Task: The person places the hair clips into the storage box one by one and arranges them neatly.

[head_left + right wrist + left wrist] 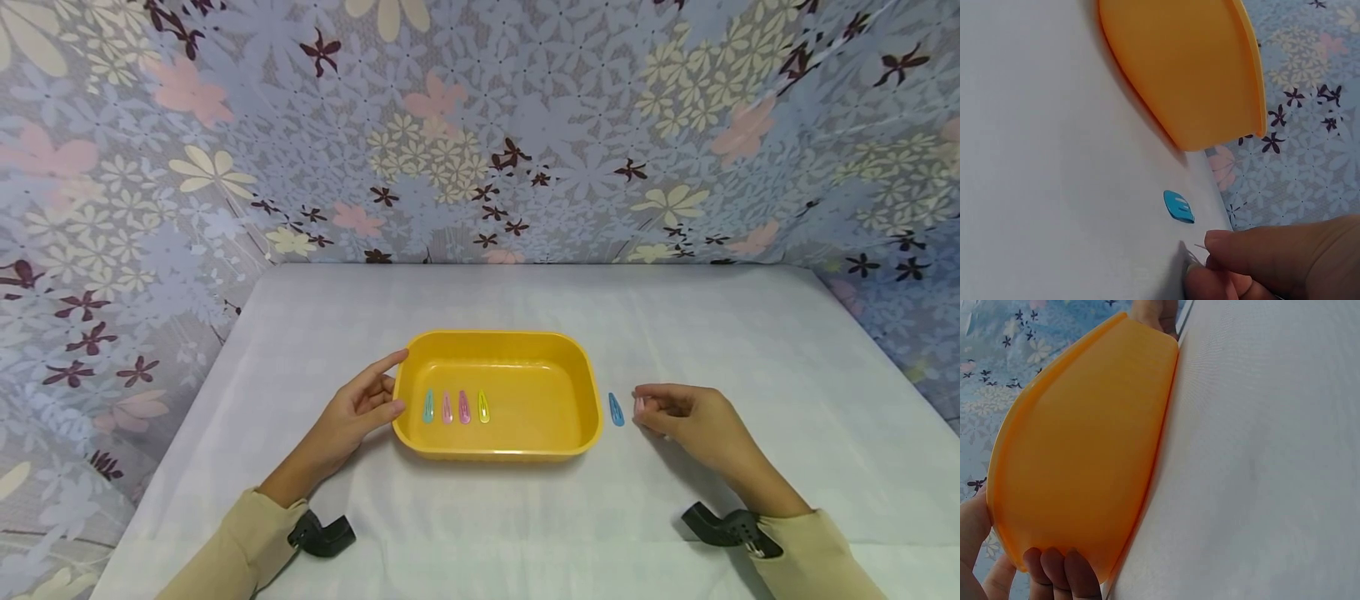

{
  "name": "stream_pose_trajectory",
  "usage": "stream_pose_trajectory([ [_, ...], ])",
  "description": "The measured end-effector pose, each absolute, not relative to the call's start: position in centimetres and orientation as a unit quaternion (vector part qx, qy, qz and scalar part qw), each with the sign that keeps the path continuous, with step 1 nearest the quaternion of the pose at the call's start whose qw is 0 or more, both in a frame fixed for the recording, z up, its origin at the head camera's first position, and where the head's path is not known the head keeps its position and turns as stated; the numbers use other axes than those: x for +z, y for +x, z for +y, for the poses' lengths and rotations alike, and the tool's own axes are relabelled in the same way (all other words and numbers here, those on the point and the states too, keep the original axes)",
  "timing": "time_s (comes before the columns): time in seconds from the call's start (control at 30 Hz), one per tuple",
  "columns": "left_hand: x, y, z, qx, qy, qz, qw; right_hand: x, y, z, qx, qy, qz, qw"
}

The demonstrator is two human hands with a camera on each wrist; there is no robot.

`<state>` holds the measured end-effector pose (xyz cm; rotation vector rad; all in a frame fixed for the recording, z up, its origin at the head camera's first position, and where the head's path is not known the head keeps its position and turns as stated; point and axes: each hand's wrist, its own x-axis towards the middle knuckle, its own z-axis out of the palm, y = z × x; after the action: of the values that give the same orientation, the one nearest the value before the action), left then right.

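A yellow plastic tray (498, 455) sits on the white-covered table, and my left hand (358, 408) holds its left end. In the left wrist view the curled fingers (1063, 575) press against the tray's outer wall. Inside the tray lie a teal snap hair clip (428, 407), a light pink one (447, 408), a darker pink one (464, 407) and a yellow-green one (483, 407), side by side. Right of the tray, my right hand (693, 421) pinches a pale pink hair clip (639, 406) between thumb and fingers. A blue hair clip (616, 409) lies between tray and hand.
The white cloth (517, 525) spreads over the table around the tray. A flowered fabric backdrop (480, 133) rises behind and at both sides. Black wrist mounts (322, 535) sit at both cuffs.
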<state>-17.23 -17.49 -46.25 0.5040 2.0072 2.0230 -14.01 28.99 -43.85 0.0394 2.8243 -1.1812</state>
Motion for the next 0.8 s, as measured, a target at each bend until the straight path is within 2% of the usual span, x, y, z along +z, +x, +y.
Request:
stream_pose_trajectory([
  [0.23,-46.3,-17.2,-17.6,0.693,0.172,0.689,0.122,-43.7,-13.9,28.7,-0.422,0.020,0.904,0.061],
  [0.8,-46.5,-17.4,-17.6,0.691,0.181,0.689,0.120,-42.3,-14.2,28.7,-0.513,0.027,0.855,0.066],
])
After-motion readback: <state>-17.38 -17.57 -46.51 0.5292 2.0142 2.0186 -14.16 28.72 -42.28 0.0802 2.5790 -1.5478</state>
